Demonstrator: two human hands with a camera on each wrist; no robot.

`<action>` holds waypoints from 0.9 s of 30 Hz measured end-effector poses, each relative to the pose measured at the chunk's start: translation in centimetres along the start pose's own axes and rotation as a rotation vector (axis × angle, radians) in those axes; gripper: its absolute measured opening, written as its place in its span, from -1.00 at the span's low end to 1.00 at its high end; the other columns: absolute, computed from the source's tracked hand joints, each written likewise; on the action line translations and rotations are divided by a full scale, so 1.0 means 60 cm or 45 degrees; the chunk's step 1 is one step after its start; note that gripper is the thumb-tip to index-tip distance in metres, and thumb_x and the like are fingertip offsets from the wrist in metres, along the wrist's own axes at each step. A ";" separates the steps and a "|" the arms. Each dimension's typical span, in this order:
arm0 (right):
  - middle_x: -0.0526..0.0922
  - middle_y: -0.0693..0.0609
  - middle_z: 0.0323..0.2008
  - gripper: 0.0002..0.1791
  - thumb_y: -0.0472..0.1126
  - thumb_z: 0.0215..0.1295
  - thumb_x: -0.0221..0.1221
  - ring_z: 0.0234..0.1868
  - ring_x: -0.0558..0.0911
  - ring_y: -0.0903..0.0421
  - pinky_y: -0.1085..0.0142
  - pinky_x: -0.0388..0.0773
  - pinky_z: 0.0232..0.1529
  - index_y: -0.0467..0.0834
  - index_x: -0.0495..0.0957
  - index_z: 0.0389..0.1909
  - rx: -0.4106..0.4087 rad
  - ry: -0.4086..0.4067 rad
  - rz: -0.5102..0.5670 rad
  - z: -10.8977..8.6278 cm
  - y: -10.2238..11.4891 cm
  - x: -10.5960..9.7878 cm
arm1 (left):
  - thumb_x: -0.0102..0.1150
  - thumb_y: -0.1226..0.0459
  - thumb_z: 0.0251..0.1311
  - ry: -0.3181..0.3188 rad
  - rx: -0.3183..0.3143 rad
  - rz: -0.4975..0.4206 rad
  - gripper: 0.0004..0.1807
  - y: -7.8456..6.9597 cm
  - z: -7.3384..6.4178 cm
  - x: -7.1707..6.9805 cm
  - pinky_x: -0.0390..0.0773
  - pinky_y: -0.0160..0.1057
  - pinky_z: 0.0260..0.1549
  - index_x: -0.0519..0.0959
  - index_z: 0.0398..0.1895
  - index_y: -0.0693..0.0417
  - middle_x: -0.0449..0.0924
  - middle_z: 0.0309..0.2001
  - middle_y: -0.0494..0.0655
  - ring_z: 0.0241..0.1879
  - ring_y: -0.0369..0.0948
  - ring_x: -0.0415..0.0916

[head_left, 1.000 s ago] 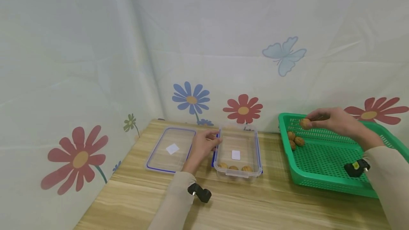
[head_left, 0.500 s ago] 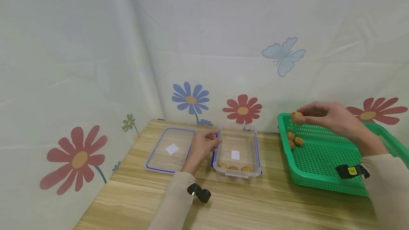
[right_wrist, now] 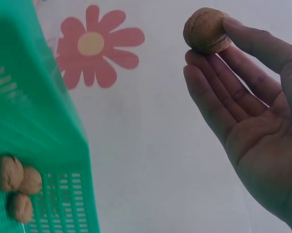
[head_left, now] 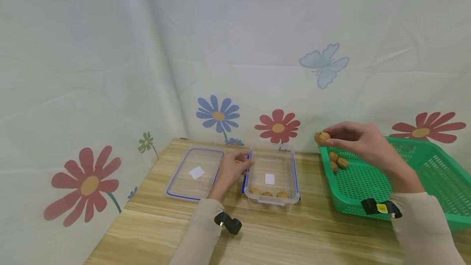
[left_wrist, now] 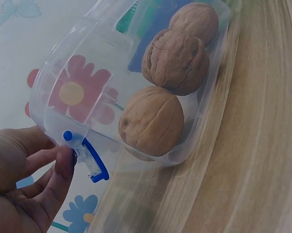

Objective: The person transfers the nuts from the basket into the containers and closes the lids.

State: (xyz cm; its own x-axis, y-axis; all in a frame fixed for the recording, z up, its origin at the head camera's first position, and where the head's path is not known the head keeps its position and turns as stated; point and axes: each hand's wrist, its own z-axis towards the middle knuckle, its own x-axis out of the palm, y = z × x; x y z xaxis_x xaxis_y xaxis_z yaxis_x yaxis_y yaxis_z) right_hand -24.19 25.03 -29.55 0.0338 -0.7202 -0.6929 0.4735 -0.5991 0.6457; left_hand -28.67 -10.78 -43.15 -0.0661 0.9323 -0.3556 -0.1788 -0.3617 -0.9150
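Between thumb and fingertips my right hand [head_left: 362, 144] pinches a walnut [head_left: 322, 138], held up over the left rim of the green basket [head_left: 330, 183]. Three more walnuts [right_wrist: 21, 208] lie inside that basket, grouped in a corner. A clear plastic food container [head_left: 271, 200] stands open at the middle of the table, with three walnuts [left_wrist: 153, 121] along its near side. My left hand [left_wrist: 32, 179] grips the container's left side at the rim, by a blue-edged latch [left_wrist: 93, 162].
Left of the container lies its clear lid [head_left: 211, 160] with a blue seal and a white label, flat on the wooden table [head_left: 154, 220]. A pale curtain [head_left: 235, 72] printed with flowers and a butterfly hangs directly behind the table.
My right hand has carried the walnut leftward, from above the basket's inside to over its left rim. My left hand stays at the container's side.
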 end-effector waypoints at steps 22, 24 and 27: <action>0.76 -0.09 0.04 -0.57 -0.10 0.44 0.40 0.04 0.74 -0.03 0.33 0.72 0.02 -0.22 0.67 0.20 0.018 0.075 0.327 0.022 0.025 0.123 | 0.45 0.37 0.32 -0.011 0.008 0.003 -0.62 -0.005 -0.003 0.000 0.79 -0.20 -0.40 0.70 0.17 0.26 0.74 -0.15 0.15 -0.46 -0.12 0.72; 0.76 -0.09 0.04 -0.58 -0.11 0.44 0.40 0.04 0.74 -0.03 0.34 0.72 0.02 -0.23 0.67 0.20 -0.007 0.086 0.334 0.024 0.027 0.131 | 0.45 0.37 0.32 -0.014 0.006 -0.001 -0.62 -0.006 -0.004 0.000 0.79 -0.19 -0.40 0.71 0.17 0.27 0.75 -0.15 0.16 -0.46 -0.11 0.73; 0.76 -0.09 0.04 -0.61 -0.17 0.45 0.39 0.05 0.74 -0.03 0.33 0.72 0.03 -0.24 0.67 0.20 -0.048 0.113 0.360 0.028 0.027 0.145 | 0.46 0.37 0.31 -0.019 0.010 0.000 -0.63 -0.007 -0.005 -0.001 0.79 -0.19 -0.41 0.71 0.16 0.27 0.75 -0.16 0.16 -0.46 -0.10 0.73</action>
State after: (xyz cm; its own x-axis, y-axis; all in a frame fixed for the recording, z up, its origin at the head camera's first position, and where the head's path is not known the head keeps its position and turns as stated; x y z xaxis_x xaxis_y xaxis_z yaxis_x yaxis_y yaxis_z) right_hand -24.59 17.23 -33.98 0.2454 -0.8223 -0.5135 0.4665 -0.3642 0.8061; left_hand -28.28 -10.67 -42.80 -0.0807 0.9322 -0.3527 -0.1862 -0.3618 -0.9135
